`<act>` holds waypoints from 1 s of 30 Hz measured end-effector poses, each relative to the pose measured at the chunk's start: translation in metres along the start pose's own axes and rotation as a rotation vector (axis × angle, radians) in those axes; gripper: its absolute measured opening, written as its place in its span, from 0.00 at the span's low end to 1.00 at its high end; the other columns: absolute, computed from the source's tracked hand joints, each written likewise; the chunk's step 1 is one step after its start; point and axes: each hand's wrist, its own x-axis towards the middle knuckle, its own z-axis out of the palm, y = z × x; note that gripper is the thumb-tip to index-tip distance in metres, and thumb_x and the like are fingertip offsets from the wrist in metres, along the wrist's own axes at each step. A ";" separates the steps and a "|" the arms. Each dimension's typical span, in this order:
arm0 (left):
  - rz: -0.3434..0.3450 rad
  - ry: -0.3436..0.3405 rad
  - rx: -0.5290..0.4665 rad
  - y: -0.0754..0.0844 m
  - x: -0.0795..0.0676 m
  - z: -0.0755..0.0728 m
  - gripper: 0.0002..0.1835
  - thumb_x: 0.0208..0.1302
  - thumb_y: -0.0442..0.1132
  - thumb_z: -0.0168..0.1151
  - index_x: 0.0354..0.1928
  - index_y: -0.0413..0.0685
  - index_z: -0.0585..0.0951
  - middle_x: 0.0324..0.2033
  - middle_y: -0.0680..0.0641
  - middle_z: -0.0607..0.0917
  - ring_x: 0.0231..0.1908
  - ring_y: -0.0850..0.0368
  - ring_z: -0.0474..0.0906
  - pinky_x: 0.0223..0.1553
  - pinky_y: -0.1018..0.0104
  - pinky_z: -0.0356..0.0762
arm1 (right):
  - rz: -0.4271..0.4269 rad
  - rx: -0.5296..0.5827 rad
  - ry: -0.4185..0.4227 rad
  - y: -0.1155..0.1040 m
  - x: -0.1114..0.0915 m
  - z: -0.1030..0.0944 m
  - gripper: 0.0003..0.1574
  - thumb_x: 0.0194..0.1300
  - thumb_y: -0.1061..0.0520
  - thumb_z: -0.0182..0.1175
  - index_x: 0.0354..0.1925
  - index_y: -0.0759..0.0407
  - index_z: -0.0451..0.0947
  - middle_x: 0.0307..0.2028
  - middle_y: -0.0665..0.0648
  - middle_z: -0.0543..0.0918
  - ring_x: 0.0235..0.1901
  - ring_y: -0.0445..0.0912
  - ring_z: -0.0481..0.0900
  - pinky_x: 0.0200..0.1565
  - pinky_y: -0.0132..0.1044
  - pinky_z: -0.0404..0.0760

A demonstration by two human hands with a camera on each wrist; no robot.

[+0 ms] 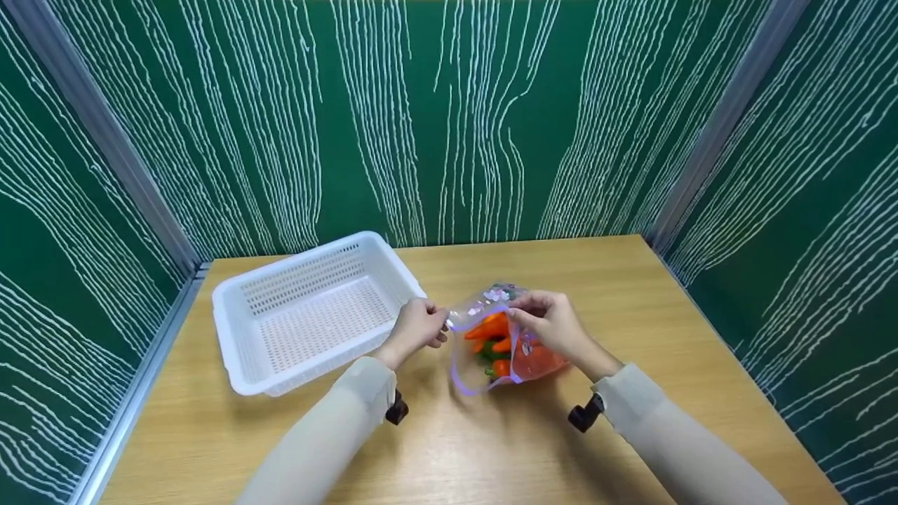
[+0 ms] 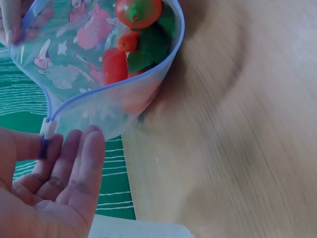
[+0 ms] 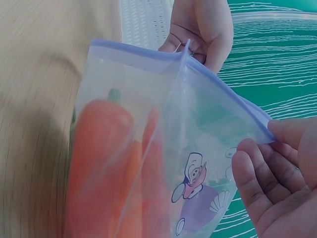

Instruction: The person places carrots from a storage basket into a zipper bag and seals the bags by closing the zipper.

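A clear zip bag (image 1: 459, 361) with purple edging and printed cartoon figures lies at mid-table, its mouth spread apart. Inside show orange-red carrot-like vegetables (image 1: 489, 328), green leaves (image 2: 151, 49) and a round red vegetable (image 2: 138, 12) with a green stem. My left hand (image 1: 419, 326) pinches the bag's left corner between thumb and forefinger, at the white zip slider (image 2: 48, 128); its other fingers extend loosely. On the opposite side, my right hand (image 1: 554, 326) pinches the purple edge with thumb and index finger, the remaining fingers half bent.
A white perforated plastic basket (image 1: 323, 326) stands to the left of the bag, its near right side close to the left hand. The wooden table (image 1: 477, 449) is bordered behind and at both sides by green panels (image 1: 449, 140) with white wavy lines.
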 end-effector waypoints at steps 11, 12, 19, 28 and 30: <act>-0.128 -0.049 -0.286 0.008 0.001 0.003 0.11 0.83 0.34 0.41 0.43 0.39 0.72 0.35 0.41 0.86 0.21 0.55 0.86 0.30 0.60 0.91 | -0.017 0.033 -0.007 0.000 -0.001 -0.004 0.10 0.72 0.61 0.72 0.49 0.66 0.90 0.43 0.63 0.92 0.37 0.44 0.85 0.42 0.29 0.89; -0.134 -0.044 -0.310 0.010 0.002 0.003 0.11 0.83 0.34 0.40 0.44 0.38 0.73 0.35 0.41 0.85 0.21 0.54 0.87 0.30 0.60 0.91 | -0.017 0.031 -0.012 0.000 -0.002 -0.004 0.11 0.72 0.61 0.72 0.49 0.67 0.89 0.43 0.62 0.92 0.36 0.44 0.85 0.41 0.30 0.89; -0.164 -0.001 -0.480 0.021 0.003 0.002 0.16 0.83 0.34 0.38 0.57 0.29 0.73 0.37 0.41 0.85 0.24 0.50 0.90 0.30 0.60 0.92 | -0.032 0.011 -0.020 -0.002 -0.004 -0.007 0.12 0.72 0.61 0.72 0.49 0.68 0.88 0.42 0.61 0.91 0.35 0.44 0.83 0.41 0.28 0.86; -0.158 0.062 -0.613 0.032 0.005 0.001 0.22 0.86 0.36 0.38 0.66 0.25 0.70 0.48 0.30 0.86 0.31 0.47 0.93 0.36 0.59 0.92 | -0.070 -0.019 -0.102 0.006 -0.013 -0.015 0.29 0.66 0.59 0.77 0.61 0.65 0.79 0.49 0.65 0.86 0.44 0.50 0.83 0.48 0.30 0.85; -0.159 0.084 -0.624 0.033 0.004 0.001 0.21 0.87 0.37 0.39 0.67 0.28 0.69 0.49 0.31 0.85 0.35 0.44 0.94 0.39 0.57 0.93 | -0.059 -0.034 -0.138 0.007 -0.017 -0.016 0.32 0.66 0.57 0.78 0.62 0.62 0.77 0.51 0.63 0.85 0.46 0.52 0.83 0.50 0.31 0.86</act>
